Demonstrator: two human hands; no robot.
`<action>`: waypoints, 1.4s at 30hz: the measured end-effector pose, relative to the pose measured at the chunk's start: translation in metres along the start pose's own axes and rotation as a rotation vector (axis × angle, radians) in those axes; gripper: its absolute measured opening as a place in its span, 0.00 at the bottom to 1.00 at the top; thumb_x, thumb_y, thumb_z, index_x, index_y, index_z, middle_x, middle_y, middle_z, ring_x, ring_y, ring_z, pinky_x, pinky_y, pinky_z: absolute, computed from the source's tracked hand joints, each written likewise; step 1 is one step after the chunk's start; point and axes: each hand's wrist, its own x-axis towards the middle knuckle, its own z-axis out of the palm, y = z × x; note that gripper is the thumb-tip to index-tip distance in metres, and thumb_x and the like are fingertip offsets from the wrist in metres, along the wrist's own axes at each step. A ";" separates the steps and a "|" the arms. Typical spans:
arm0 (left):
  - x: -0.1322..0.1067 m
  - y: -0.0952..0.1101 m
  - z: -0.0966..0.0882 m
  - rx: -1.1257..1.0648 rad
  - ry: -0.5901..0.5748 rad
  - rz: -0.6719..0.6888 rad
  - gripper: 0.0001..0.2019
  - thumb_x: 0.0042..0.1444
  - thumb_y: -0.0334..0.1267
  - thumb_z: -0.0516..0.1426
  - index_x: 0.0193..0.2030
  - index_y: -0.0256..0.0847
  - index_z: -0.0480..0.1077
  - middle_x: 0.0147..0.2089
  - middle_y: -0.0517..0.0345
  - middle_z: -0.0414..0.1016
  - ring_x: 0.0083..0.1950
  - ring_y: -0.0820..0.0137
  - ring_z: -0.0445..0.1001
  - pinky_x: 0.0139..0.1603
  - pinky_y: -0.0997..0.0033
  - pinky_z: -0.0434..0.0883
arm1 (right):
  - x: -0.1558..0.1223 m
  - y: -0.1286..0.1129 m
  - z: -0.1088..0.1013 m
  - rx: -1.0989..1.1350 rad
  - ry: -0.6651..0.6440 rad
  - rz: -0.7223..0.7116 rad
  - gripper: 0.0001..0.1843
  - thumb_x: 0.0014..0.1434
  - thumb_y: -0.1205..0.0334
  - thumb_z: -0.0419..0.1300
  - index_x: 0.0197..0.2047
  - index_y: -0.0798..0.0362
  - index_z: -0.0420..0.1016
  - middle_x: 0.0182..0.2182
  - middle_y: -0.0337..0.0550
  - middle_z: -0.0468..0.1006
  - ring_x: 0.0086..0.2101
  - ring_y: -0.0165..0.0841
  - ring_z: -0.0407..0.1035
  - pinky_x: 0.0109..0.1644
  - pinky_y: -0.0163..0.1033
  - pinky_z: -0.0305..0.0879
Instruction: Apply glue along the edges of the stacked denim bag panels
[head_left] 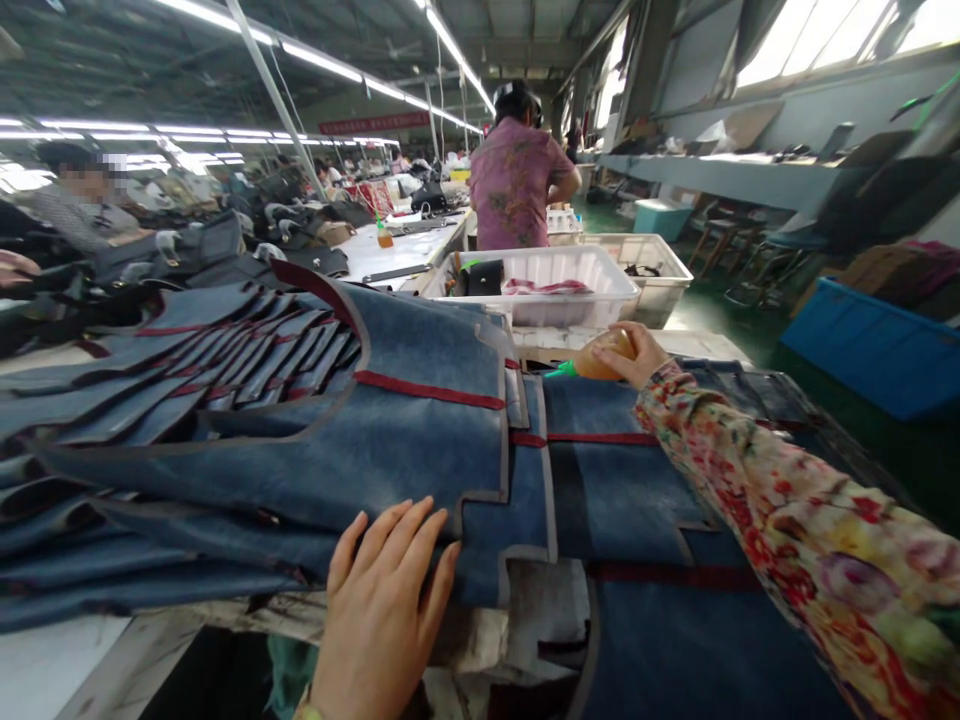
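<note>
My left hand [382, 600] lies flat with its fingers stretched out on the near edge of a blue cut panel with a grey border and a red stripe [420, 420]. That panel tops a fanned stack of similar blue pieces [187, 370] running to the left. Farther out, my right hand [634, 355], in a flowered sleeve, is closed round a small orange squeeze bottle with a green nozzle [596, 360]. The nozzle points left, just above another blue panel [615, 470] lying flat on the table.
Two white plastic bins [540, 300] stand behind the panels, the nearer one holding a dark pouch. A person in a purple top [517, 180] stands beyond with their back turned. More workers sit at the left. Blue crates [870, 340] stand on the green floor at the right.
</note>
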 end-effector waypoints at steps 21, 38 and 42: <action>0.004 0.005 0.002 -0.124 0.054 -0.098 0.13 0.59 0.42 0.50 0.43 0.46 0.73 0.48 0.63 0.75 0.51 0.62 0.70 0.60 0.55 0.53 | 0.011 0.021 0.023 0.005 -0.012 0.060 0.33 0.42 0.37 0.62 0.44 0.52 0.68 0.40 0.45 0.70 0.41 0.42 0.66 0.50 0.50 0.63; 0.003 0.006 0.002 -0.139 0.075 -0.102 0.13 0.59 0.42 0.49 0.42 0.46 0.73 0.48 0.63 0.75 0.50 0.62 0.71 0.59 0.55 0.53 | 0.008 -0.001 0.020 -0.068 -0.070 0.077 0.33 0.45 0.39 0.61 0.47 0.54 0.67 0.42 0.47 0.70 0.42 0.42 0.66 0.50 0.48 0.62; 0.002 0.005 0.002 -0.143 0.071 -0.103 0.13 0.59 0.42 0.50 0.43 0.46 0.73 0.48 0.64 0.75 0.50 0.63 0.71 0.59 0.56 0.53 | 0.003 -0.001 0.015 -0.045 -0.123 0.127 0.33 0.44 0.37 0.61 0.45 0.53 0.69 0.39 0.45 0.71 0.42 0.42 0.66 0.49 0.49 0.62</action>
